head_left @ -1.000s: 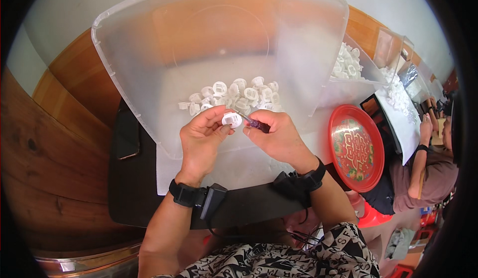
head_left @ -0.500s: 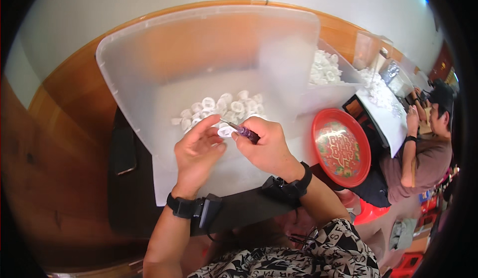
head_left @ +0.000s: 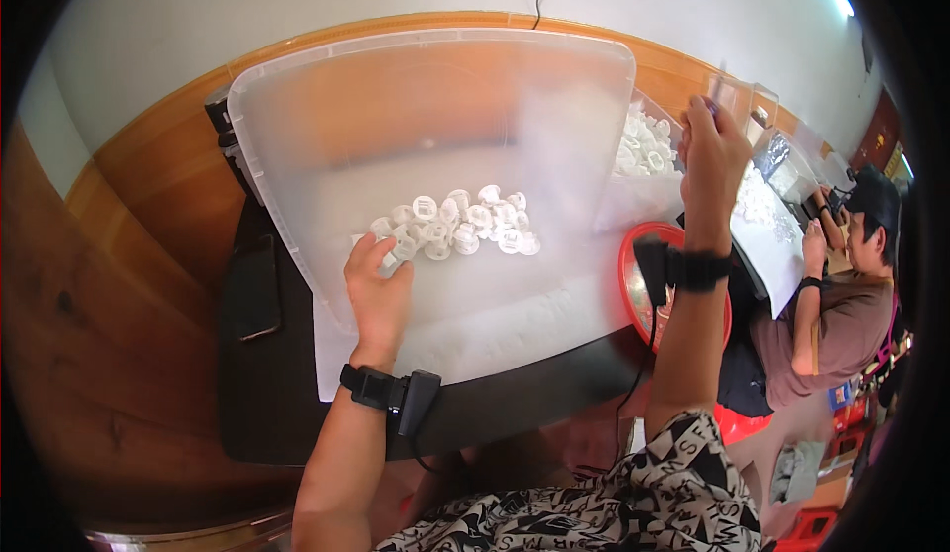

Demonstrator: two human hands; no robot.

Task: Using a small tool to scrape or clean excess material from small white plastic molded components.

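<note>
My left hand (head_left: 378,290) reaches in over the clear plastic bin (head_left: 475,315), thumb and fingers apart. Its fingertips lie at the left end of a pile of small round white plastic parts (head_left: 465,224); whether they touch one is hard to tell. Raised high on the right, my right hand (head_left: 714,161) is closed around a small screwdriver (head_left: 712,107). Its purple handle shows at the fingers, and the thin shaft points up, blurred. Black straps with small boxes circle both wrists.
To the right stands a second bin of white parts (head_left: 645,144). A round red tray (head_left: 633,295) lies partly behind my right forearm. A dark phone (head_left: 259,285) rests on the black table at left. Another person (head_left: 831,315) sits at far right beside a white work surface (head_left: 777,245).
My right hand has swung up and right, away from my left hand, with the screwdriver. The white part between the hands is gone from there. My left hand has moved slightly down toward the pile.
</note>
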